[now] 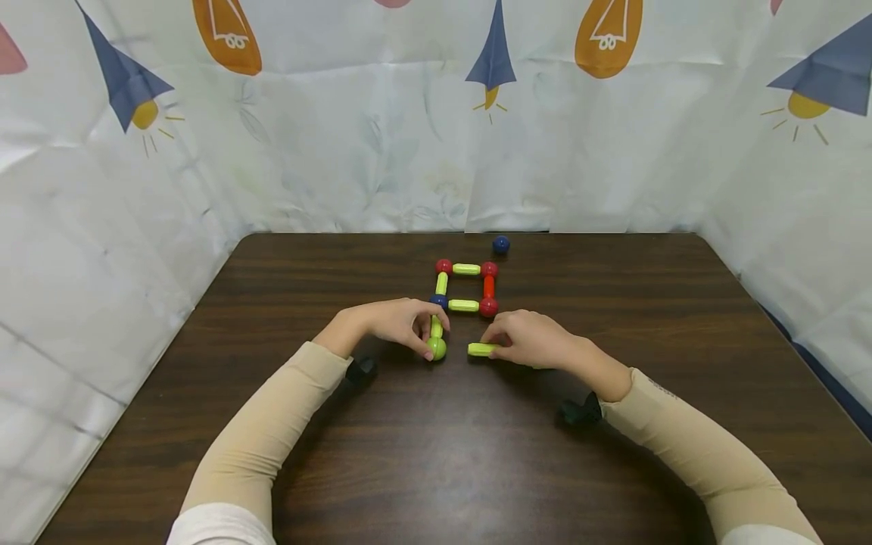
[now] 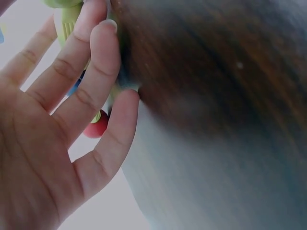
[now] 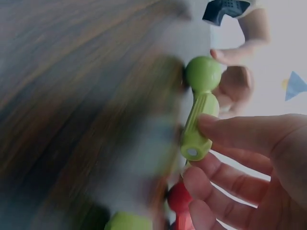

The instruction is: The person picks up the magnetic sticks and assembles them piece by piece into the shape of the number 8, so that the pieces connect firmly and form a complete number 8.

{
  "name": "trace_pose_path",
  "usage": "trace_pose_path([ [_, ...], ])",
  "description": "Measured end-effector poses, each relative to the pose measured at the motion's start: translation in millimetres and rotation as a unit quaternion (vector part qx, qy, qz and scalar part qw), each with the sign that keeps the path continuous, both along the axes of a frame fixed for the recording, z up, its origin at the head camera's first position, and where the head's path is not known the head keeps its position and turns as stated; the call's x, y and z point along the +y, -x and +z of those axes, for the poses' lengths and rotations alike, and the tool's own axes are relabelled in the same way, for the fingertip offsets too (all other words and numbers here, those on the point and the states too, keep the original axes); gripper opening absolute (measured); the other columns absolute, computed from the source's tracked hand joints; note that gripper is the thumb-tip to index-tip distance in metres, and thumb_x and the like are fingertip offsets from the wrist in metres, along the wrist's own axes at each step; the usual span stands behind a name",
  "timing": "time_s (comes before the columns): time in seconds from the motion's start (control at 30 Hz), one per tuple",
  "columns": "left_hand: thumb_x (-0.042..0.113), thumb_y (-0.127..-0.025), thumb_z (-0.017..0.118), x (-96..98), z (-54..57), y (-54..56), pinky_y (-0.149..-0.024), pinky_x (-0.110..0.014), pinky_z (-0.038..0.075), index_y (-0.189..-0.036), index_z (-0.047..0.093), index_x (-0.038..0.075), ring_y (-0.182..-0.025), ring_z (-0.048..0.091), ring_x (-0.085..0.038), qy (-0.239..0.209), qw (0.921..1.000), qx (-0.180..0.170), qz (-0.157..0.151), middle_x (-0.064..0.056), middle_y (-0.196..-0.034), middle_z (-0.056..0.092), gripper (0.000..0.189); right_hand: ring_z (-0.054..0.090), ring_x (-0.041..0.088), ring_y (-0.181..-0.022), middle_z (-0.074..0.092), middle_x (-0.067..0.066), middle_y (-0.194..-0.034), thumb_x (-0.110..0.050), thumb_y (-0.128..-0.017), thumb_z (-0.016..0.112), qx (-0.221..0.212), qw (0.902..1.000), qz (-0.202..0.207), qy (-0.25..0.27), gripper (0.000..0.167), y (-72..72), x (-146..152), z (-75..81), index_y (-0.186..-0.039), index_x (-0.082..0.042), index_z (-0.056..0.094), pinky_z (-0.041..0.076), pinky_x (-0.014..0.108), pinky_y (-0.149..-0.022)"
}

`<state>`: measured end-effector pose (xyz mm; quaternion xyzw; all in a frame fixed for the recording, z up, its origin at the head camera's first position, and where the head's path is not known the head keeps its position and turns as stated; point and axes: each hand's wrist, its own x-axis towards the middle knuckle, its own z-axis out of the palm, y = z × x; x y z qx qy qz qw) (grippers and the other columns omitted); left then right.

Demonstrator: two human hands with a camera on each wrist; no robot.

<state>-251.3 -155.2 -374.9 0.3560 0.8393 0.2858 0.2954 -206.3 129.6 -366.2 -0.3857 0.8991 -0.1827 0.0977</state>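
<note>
A flat square of magnetic rods and balls (image 1: pixel 464 306) lies on the dark table. From its blue corner ball (image 1: pixel 439 302) a yellow-green rod (image 1: pixel 437 327) runs toward me, ending in a green ball (image 1: pixel 437 349). My left hand (image 1: pixel 402 322) has its thumb on that green ball and its fingers around the rod beside it. My right hand (image 1: pixel 534 338) pinches another yellow-green rod (image 3: pixel 199 127) between thumb and fingers. That rod points at the green ball; the head view shows a gap between them. The rod's near end shows a pale round face in the right wrist view.
A loose blue ball (image 1: pixel 501 244) lies near the table's far edge. The square has red balls (image 1: pixel 489 269) at its other corners and one red rod (image 1: pixel 488 288). A blurred yellow-green piece (image 3: pixel 128 222) shows low in the right wrist view. A patterned curtain (image 1: pixel 409 151) hangs behind the table.
</note>
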Motion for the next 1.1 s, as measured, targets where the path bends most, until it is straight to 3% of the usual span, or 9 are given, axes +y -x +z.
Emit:
trace_pose_path([
  [0.4,0.026,-0.092,0.080,-9.2,-1.4,-3.7,-0.078,-0.033,0.049,-0.152,0.037,0.010,-0.082,0.062,-0.018,-0.017,0.9983,0.003,0.055,-0.003,-0.092,0.067,0.075,0.064,0.014,-0.083,0.070,-0.001,-0.100,-0.019,-0.092,0.080,-0.005,0.9988,-0.023,-0.043,0.016,-3.8,-28,-5.9,-0.107,-0.014,0.081,0.055,0.033,-0.070],
  [0.87,0.028,-0.093,0.079,-3.1,-2.3,-8.2,-0.081,-0.032,0.048,-0.145,0.048,0.005,-0.086,0.060,-0.017,-0.014,0.9979,0.022,0.059,-0.002,-0.101,0.065,0.065,0.059,0.013,-0.077,0.072,-0.003,-0.096,-0.018,-0.092,0.079,-0.025,0.9985,-0.020,-0.045,0.014,1.0,-34,-6.4,-0.105,-0.013,0.080,0.054,0.031,-0.066],
  [1.1,0.028,-0.092,0.080,-1.1,-0.8,-8.2,-0.083,-0.032,0.048,-0.144,0.049,0.005,-0.089,0.061,-0.017,-0.005,0.9978,0.026,0.060,-0.003,-0.104,0.065,0.064,0.061,0.013,-0.079,0.072,-0.002,-0.098,-0.016,-0.092,0.080,-0.009,0.9988,-0.007,-0.048,0.015,0.5,-32,-4.6,-0.106,-0.012,0.080,0.054,0.031,-0.068],
])
